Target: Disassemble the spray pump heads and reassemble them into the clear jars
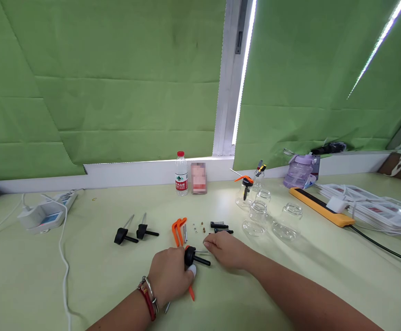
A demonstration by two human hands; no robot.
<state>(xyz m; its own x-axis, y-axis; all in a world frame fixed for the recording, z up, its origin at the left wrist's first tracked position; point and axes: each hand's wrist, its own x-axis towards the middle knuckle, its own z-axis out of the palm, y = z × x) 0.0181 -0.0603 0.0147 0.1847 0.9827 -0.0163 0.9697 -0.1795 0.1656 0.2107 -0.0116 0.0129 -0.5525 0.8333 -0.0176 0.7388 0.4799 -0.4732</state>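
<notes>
My left hand rests on the pale table with its fingers closed round a black pump part that has an orange lever sticking out below. Just to the right, my right hand lies knuckles up, fingertips pinched near a thin metal pin beside that part; what they hold I cannot make out. Beyond the hands lie orange levers, metal pins, small loose bits and black springs.
Two black pump heads lie to the left. Several clear glass bottles stand right of centre, one with an orange-lever pump. A water bottle, a purple jug, a yellow power strip, papers and a white adapter with cables ring the table.
</notes>
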